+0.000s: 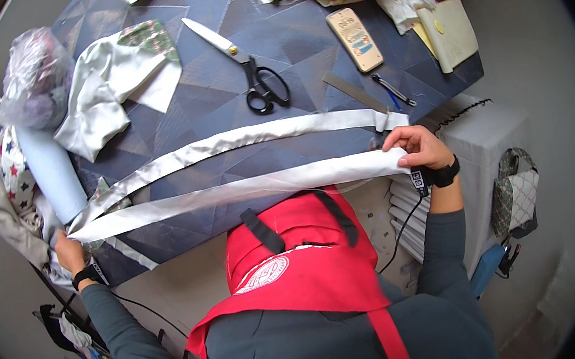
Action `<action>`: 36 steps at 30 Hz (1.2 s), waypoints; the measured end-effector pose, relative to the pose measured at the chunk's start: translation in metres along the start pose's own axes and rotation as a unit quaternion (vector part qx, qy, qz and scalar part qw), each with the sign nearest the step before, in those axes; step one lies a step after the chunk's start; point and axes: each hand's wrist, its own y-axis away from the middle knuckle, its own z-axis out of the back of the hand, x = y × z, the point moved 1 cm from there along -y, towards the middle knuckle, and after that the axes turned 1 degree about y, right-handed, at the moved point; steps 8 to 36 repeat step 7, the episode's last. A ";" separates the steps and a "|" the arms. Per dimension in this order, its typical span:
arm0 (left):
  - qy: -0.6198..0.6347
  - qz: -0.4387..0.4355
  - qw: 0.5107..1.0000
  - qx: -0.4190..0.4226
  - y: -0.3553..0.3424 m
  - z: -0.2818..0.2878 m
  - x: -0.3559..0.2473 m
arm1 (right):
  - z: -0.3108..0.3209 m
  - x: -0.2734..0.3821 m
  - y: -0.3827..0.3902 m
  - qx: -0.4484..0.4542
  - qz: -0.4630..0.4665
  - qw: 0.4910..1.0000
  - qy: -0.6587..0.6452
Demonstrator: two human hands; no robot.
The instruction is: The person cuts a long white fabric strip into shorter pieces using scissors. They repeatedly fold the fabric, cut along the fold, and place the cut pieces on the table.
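A long white fabric strip is stretched nearly straight along the near edge of the table. My left hand pinches its left end, fingers closed, at the table's left side. My right hand grips the other end between thumb and fingers near the right edge. Behind it, a second length of white strip curves across the tabletop; the two lengths come together by my left hand. Whether they are one piece I cannot tell. A band with a small device and cable sits on each wrist.
Black-handled scissors lie mid-table. A phone, a flat metal ruler and pens are at the right, near a notebook. White and patterned cloth, a blue roll and a plastic-wrapped bundle crowd the left.
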 end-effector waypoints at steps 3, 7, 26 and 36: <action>-0.033 0.077 0.996 -0.028 0.001 0.005 0.049 | -0.017 0.005 -0.034 0.032 0.001 0.999 0.023; -0.119 -0.066 0.983 0.126 0.008 0.028 0.025 | -0.044 0.000 -0.073 0.063 0.022 0.995 0.070; -0.119 -0.066 0.983 0.126 0.008 0.028 0.025 | -0.044 0.000 -0.073 0.063 0.022 0.995 0.070; -0.119 -0.066 0.983 0.126 0.008 0.028 0.025 | -0.044 0.000 -0.073 0.063 0.022 0.995 0.070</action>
